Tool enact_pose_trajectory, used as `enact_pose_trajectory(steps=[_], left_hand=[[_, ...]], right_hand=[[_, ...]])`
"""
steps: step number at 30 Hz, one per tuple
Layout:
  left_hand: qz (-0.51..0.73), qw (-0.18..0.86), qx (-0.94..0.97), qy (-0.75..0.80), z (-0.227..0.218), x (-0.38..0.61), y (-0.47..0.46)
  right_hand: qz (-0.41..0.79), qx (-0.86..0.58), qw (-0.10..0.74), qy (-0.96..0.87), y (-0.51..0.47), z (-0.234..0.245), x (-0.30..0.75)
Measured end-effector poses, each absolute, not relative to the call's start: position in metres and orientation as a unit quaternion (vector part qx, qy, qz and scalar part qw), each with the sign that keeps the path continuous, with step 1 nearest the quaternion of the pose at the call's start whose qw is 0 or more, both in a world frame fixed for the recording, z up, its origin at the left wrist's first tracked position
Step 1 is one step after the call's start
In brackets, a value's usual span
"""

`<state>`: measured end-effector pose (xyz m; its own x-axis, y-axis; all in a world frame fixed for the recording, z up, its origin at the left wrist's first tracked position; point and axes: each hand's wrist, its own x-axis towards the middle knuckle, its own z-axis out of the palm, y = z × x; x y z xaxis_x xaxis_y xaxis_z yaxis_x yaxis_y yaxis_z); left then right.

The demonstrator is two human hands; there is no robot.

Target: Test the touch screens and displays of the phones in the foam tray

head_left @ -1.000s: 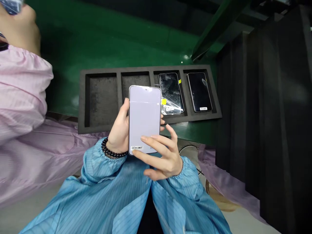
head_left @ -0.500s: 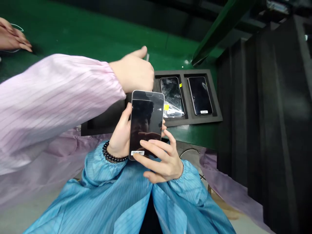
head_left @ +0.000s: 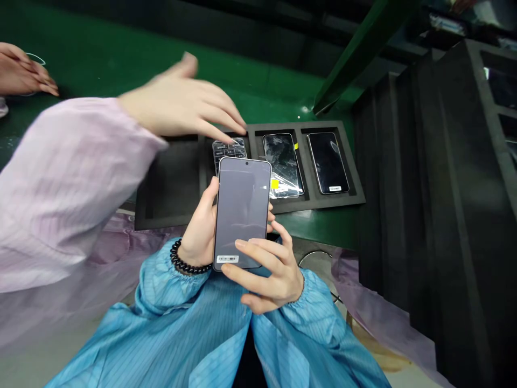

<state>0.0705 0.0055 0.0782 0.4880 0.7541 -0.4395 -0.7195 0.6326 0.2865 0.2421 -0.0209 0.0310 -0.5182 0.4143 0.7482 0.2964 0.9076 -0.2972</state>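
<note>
I hold a phone [head_left: 242, 210] upright in front of me, its screen a dull grey with a barcode sticker at the bottom. My left hand [head_left: 200, 229] wraps the phone's left edge and back. My right hand [head_left: 269, 269] supports its lower right corner, fingers curled over the screen's bottom. Behind it lies a black foam tray [head_left: 173, 183] with several slots. Three slots hold phones: one [head_left: 228, 148] just behind mine, one with crinkled film and a yellow tab [head_left: 283, 161], and a dark one [head_left: 327, 161].
A co-worker's hand [head_left: 186, 105] in a pink sleeve [head_left: 68, 183] reaches across from the left, fingertips above the tray's second slot. Another hand [head_left: 22, 75] rests at far left on the green belt [head_left: 121, 59]. Stacked black trays [head_left: 440, 205] stand at the right.
The co-worker's hand has opened and pulled back leftwards, leaving a phone in the tray's second slot. My phone's screen has gone from dark and reflective to grey. My hands stay put.
</note>
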Motion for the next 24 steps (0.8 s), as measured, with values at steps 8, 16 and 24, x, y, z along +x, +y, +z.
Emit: enact_pose_trajectory(steps=[8, 16, 24], left_hand=[[0.433, 0.852, 0.041, 0.293, 0.0787, 0.071, 0.0051], [0.423, 0.867, 0.045, 0.26, 0.0794, 0.0701, 0.0044], [0.423, 0.861, 0.066, 0.274, 0.0781, 0.068, 0.0035]], right_hand=[[0.065, -0.21, 0.456, -0.862, -0.0202, 0.034, 0.2439], [0.051, -0.195, 0.444, -0.873, -0.0191, 0.0363, 0.2413], [0.063, -0.205, 0.474, -0.854, -0.0198, 0.036, 0.2437]])
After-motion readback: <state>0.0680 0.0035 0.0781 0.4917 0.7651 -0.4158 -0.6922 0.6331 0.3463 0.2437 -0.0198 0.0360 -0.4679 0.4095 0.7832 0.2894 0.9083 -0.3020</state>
